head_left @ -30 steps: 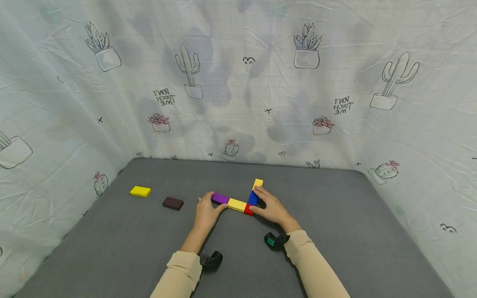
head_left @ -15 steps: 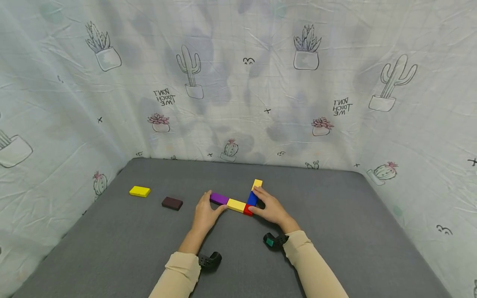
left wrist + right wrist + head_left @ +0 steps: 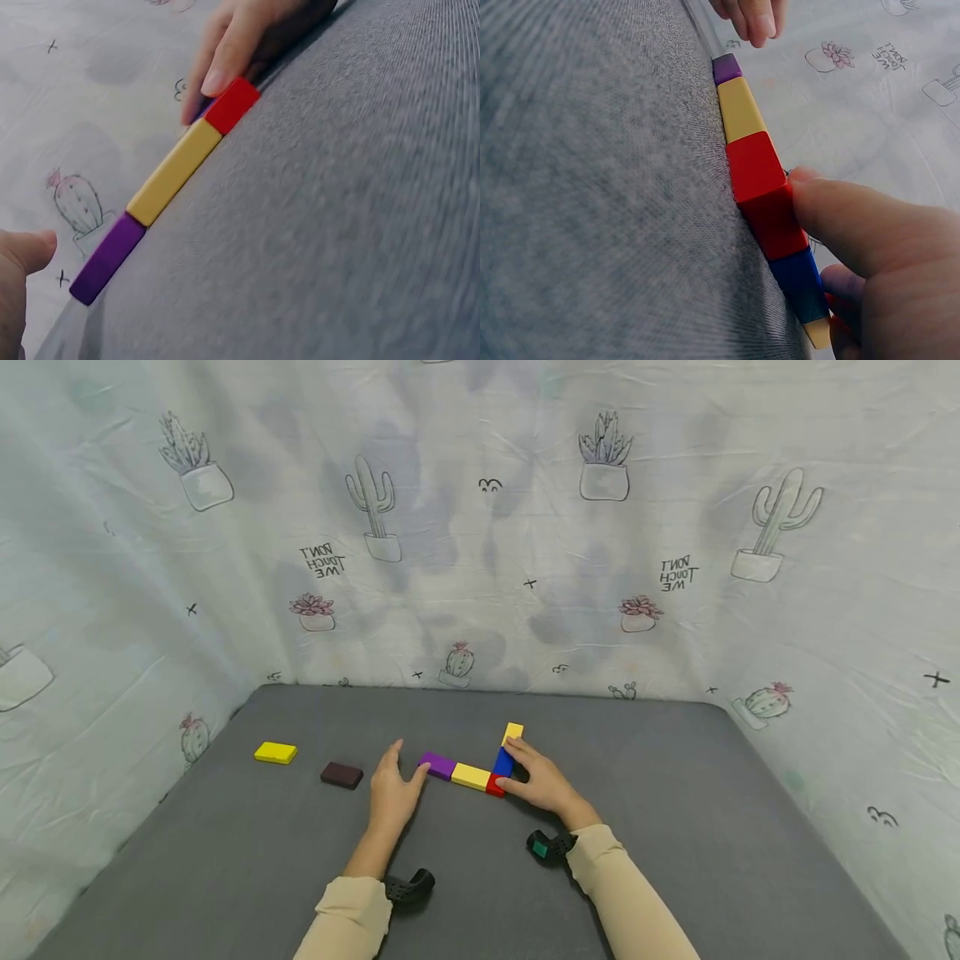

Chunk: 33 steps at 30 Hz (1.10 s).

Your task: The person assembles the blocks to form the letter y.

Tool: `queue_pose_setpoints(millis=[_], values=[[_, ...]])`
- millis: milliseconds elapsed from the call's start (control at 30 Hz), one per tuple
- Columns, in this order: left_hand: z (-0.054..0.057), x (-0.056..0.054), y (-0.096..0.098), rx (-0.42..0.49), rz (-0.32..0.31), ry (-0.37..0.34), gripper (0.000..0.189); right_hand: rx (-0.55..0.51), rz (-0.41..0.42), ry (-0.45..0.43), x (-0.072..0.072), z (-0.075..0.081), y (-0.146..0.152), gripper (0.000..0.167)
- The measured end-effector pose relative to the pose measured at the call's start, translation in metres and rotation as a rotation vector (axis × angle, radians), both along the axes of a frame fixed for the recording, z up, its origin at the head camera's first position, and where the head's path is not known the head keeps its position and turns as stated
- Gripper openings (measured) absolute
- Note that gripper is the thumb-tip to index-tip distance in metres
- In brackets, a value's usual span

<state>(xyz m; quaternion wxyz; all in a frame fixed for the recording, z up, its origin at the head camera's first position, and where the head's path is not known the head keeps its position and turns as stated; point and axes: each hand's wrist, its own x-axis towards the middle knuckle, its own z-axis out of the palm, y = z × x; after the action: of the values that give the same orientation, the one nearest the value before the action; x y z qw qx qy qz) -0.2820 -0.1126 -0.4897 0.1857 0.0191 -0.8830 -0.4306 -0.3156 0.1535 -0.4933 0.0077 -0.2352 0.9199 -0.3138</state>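
Flat wooden blocks lie end to end on the grey table, making an L. One leg runs from a purple block (image 3: 438,767) through a pale yellow block (image 3: 470,777) to a red block (image 3: 494,786). From there a blue block (image 3: 503,762) and another pale yellow block (image 3: 513,732) lead away toward the back. My right hand (image 3: 546,785) holds the corner, thumb on the red block and fingers along the blue one. Fingers spread, my left hand (image 3: 393,792) is just left of the purple block, holding nothing, its thumb near that block's end.
Left of my left hand lie a dark brown block (image 3: 341,775) and, farther off, a bright yellow block (image 3: 275,752). A white curtain (image 3: 480,527) printed with cacti hangs behind the table (image 3: 675,793) and along both sides. Black bands with cameras circle both wrists.
My left hand has let go of the purple block and moved left, away from the row. The right hand stays at the red and blue blocks. The view has shifted slightly.
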Motion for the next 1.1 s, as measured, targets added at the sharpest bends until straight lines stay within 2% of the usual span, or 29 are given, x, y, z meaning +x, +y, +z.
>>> queue_pose_setpoints(millis=[267,533,733,867,1100], values=[[0.000,0.005,-0.013,0.003,-0.009,0.022,0.063,-0.006,-0.012,-0.016,-0.001,0.000,-0.001,0.072],[0.002,0.008,-0.017,-0.021,-0.021,0.035,0.063,-0.003,-0.009,-0.010,0.001,0.002,-0.001,0.072],[0.002,0.013,-0.028,-0.028,-0.029,0.010,0.064,-0.005,-0.008,-0.024,0.003,0.000,-0.002,0.072],[0.004,0.015,-0.041,-0.031,-0.012,-0.013,0.064,-0.018,-0.012,-0.022,0.002,0.001,-0.002,0.072],[0.006,0.022,-0.071,-0.049,0.080,0.003,0.067,-0.020,-0.011,-0.032,0.001,0.002,-0.001,0.072]])
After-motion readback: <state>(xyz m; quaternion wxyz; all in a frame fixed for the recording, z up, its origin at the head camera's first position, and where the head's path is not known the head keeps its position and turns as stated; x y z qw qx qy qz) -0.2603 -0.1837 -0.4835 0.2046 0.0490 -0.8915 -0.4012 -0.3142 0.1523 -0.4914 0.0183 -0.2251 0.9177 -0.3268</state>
